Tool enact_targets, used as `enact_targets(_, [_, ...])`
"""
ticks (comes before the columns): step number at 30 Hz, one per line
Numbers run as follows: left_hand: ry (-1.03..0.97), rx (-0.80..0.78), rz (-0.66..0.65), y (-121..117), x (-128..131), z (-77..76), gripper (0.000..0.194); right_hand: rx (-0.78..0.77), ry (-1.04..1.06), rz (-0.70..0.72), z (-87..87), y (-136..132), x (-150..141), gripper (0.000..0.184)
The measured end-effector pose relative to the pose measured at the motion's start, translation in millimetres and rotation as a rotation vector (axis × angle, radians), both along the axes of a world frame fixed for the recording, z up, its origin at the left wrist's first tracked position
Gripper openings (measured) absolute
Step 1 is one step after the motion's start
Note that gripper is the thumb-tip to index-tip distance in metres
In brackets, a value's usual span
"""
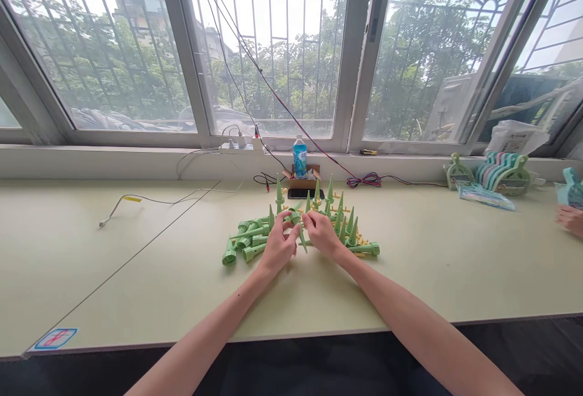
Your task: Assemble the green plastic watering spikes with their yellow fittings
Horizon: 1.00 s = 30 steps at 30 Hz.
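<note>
My left hand (279, 245) is closed around a green plastic watering spike (303, 240), its cap end up by the fingers and its pointed tip slanting down toward the table. Right beside it, my right hand (324, 235) is pinched shut against the spike's upper part; whatever lies between those fingers is too small to make out. To the left, several loose green spikes (255, 252) lie on their sides in a heap. Behind and right of my hands, several spikes with small yellow pieces (350, 232) stand point up, and one spike (371, 249) lies flat.
A blue-labelled bottle (299, 158) stands by a small cardboard box (310, 183), with a dark phone (298, 194) in front. Cables (364, 180) run along the sill. Green dustpan-shaped items (510, 174) stand at right, where another person's hand (570, 218) holds a blue one.
</note>
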<state>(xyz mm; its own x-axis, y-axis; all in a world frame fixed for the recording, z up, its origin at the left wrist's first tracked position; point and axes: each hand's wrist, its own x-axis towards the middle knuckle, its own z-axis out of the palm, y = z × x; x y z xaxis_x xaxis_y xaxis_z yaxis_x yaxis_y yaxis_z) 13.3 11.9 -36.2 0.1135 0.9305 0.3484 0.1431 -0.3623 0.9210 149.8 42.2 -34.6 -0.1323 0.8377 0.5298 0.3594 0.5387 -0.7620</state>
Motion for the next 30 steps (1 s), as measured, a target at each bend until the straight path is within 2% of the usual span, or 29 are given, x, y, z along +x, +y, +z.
enact_targets(23, [0.093,0.092,0.064,-2.2,0.2,0.8,0.033,0.006,-0.019,-0.018,-0.6,2.2,-0.3,0.04])
enact_targets(30, [0.092,0.095,0.1,-1.3,0.7,-0.1,0.04,0.014,-0.011,-0.019,-1.1,2.5,-1.2,0.04])
